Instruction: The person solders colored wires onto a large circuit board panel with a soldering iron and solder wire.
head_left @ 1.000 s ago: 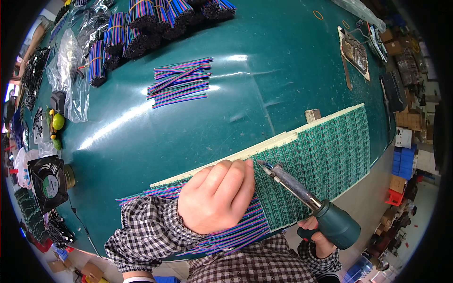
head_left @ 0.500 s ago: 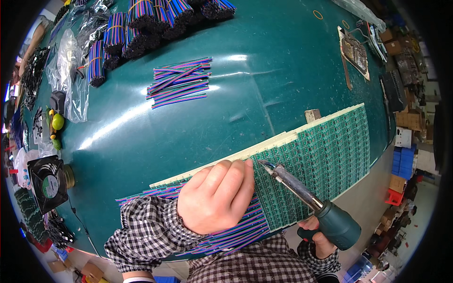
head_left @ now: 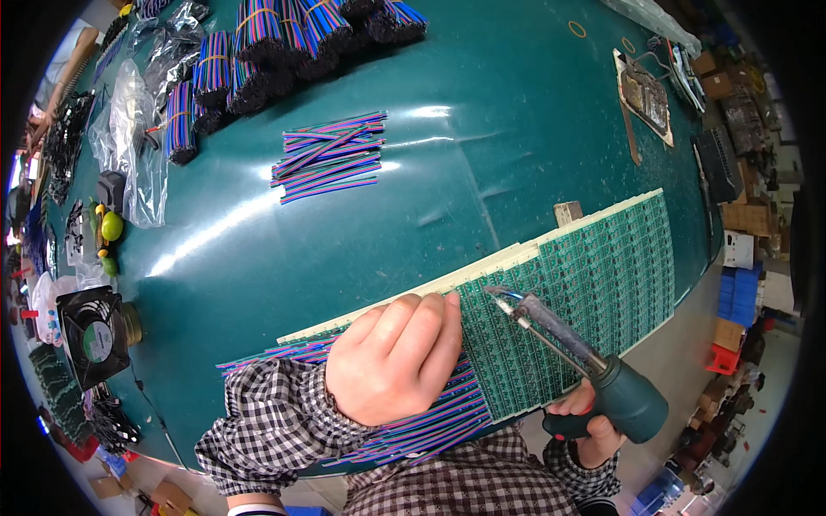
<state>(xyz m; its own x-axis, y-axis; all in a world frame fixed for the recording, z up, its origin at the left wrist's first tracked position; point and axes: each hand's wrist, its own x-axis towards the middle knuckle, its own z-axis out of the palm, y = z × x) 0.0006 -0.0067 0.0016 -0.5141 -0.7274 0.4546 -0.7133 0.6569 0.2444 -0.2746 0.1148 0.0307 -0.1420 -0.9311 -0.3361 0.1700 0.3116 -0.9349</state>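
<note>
My right hand point(head_left: 601, 440) grips the handle of a dark green soldering gun point(head_left: 632, 400), its metal barrel slanting up and left. The tip is above a stepped stack of green circuit board panels point(head_left: 602, 275), just right of my left fingertips; I cannot tell whether it touches. My left hand point(head_left: 391, 361) rests at the left part of the panels, fingers bent and pressed together. What they pinch is hidden from view. Striped multicoloured wires point(head_left: 439, 423) lie side by side below my left hand, their ends against the panels, and more stick out past my left wrist.
Loose wires point(head_left: 331, 159) lie in a pile mid-table, with banded wire bundles point(head_left: 258, 34) behind. A black fan point(head_left: 90, 335) stands at left near a plastic bag point(head_left: 129, 155). A small block point(head_left: 568, 213) touches the panels' far edge. A stained tray point(head_left: 645, 99) sits far right.
The soldering gun in my right hand has shifted slightly right, its tip moving away from my left fingertips. My left hand has stayed nearly in place.
</note>
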